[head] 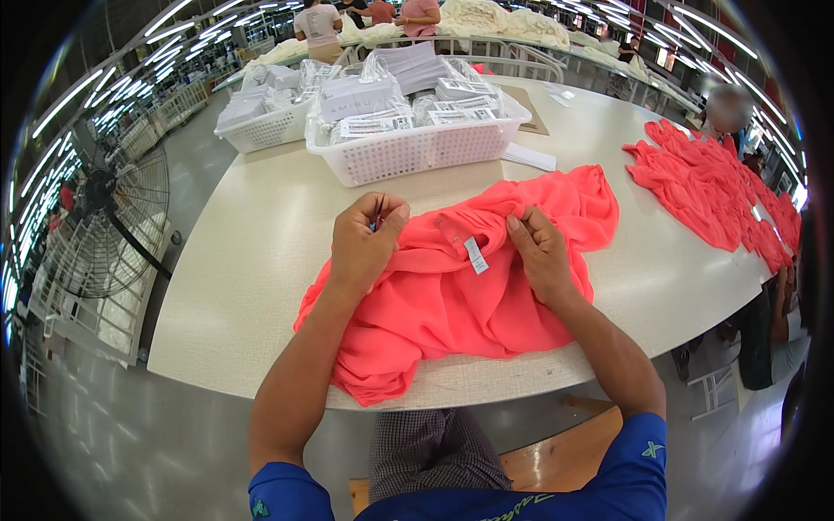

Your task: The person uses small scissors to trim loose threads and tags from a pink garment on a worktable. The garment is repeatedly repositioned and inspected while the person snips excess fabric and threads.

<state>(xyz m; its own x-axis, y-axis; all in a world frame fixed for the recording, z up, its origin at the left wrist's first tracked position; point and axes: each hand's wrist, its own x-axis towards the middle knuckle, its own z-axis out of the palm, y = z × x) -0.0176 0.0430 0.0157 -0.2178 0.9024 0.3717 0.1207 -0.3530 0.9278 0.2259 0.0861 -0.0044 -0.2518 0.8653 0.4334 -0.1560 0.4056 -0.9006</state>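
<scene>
A coral garment of thin fabric lies bunched on the table before me. Near its gathered neckline a small white fabric label with writing hangs out. My left hand is over the garment's left side, fingers curled around a small dark pointed tool. Most of that tool is hidden in the grip, so its exact kind is unclear. With thumb and fingers, my right hand pinches the fabric at the right of the neckline opening. Tiny light bits of metal or thread show on the inner fabric.
A white perforated plastic basket of tags stands beyond the garment, with a smaller basket to its left. White paper strips lie beside it. More coral garments are heaped at the right. A floor fan stands left of the table.
</scene>
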